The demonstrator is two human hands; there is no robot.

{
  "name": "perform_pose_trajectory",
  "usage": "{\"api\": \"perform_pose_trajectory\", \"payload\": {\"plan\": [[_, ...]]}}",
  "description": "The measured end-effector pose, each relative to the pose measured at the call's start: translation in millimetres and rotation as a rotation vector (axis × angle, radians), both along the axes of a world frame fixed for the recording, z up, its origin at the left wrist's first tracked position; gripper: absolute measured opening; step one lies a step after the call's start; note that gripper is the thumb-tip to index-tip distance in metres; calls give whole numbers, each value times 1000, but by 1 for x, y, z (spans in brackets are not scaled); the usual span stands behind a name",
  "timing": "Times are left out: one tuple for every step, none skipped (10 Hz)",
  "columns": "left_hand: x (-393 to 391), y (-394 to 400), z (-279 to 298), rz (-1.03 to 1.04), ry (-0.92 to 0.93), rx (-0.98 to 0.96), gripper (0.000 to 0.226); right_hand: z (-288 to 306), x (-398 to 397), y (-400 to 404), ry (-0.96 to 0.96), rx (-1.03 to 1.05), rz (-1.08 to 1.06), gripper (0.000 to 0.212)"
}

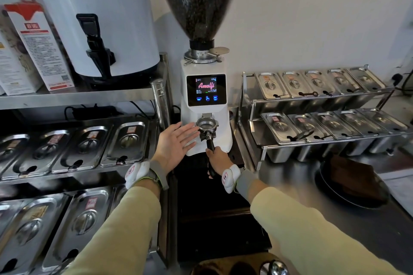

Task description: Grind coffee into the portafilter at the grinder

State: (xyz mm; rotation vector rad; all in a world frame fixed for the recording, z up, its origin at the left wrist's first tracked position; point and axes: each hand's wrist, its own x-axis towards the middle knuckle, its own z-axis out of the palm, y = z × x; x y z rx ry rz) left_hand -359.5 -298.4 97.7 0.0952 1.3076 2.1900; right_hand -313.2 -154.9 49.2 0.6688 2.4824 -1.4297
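At centre frame, a portafilter point(207, 124) is held under the chute of a white grinder point(205, 96), its basket seated at the fork just below the lit screen point(205, 90), apparently so that grounds may drop straight in. The basket looks empty, so grinding is judged not yet begun. The right hand point(218, 159) is seen with its grip clamped round the black handle, which runs down and toward the viewer; the basket appears to be kept level by this hold. The left hand point(176, 144) is shown flat and spread, fingers apart and nothing held, its fingertips at or just beside the basket's left rim; whether contact is made cannot be told. It may be placed there to steady the basket or to guard against spill. Dark beans are visible in the hopper point(199, 4) at the top of the frame. Open room is tight: a steel post point(161, 105) stands just left of the grinder, and a rack of lidded tins point(317, 105) close on the right, while more lidded tins point(76, 147) fill the shelves at lower left. The clearest path for withdrawal is judged to be straight back over the dark mat point(212, 203) on the counter, between the two sleeves.
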Motion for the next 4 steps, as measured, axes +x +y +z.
{"api": "perform_pose_trajectory", "payload": {"plan": [[0,-2,0,1,-2,2,41,3,1,-1,-11,-11,-18,32],[0,-3,0,8,-3,-4,41,2,1,-1,-16,4,-15,39],[3,-3,6,11,3,-13,40,10,2,-6,-51,69,-81,58],[5,-5,14,13,5,-2,40,20,7,-3,-24,160,-143,54]]}}
